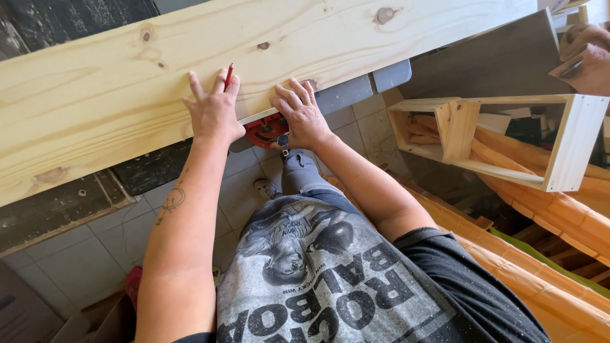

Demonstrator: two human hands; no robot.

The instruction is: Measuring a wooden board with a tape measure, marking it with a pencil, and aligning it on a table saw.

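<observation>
A long pale pine plank (190, 63) with dark knots runs across the top of the head view. My left hand (213, 111) lies flat on its near edge and holds a red pencil (228, 76) between the fingers, tip pointing away from me. My right hand (300, 115) presses on the plank's edge just to the right and grips a red square tool (267, 129) with a metal blade that sits against the plank's edge. The two hands are a short gap apart.
An open wooden box frame (508, 136) stands at the right over orange roof tiles (559, 254). Another person's hand (588, 57) shows at the top right corner. Pale floor tiles (82, 260) lie below; a dark worn bench (57, 206) sits under the plank.
</observation>
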